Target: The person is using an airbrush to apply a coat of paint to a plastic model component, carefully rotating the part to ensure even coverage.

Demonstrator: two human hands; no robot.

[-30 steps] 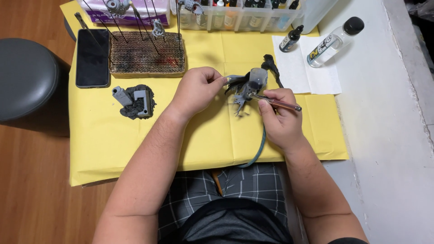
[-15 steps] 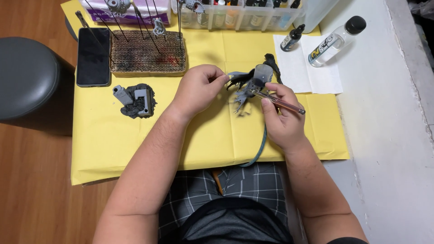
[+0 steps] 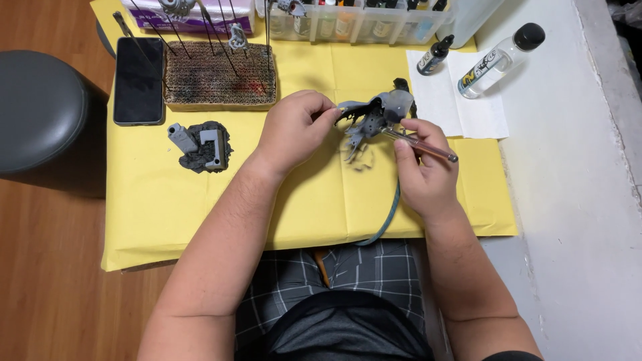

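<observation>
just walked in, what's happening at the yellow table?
A person holds a small grey model part up over the yellow sheet, pinched in the left hand. The right hand holds an airbrush with its tip at the part, a teal hose trailing down. A phone and another grey model piece lie to the left.

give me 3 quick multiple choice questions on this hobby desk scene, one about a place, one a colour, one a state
1. Where does the black flat phone lie?
A. left of the brown cardboard block
B. on the white paper towel
C. on the grey stool

2. What colour is the paper sheet covering the work surface?
A. blue
B. yellow
C. red

3. What does the right hand hold?
A. nothing
B. a thin pen-like tool
C. the phone

Answers: 1 A, the phone sits beside the cardboard block; 2 B, the sheet is plainly yellow; 3 B, the fingers grip the thin tool against the grey model figure.
</observation>
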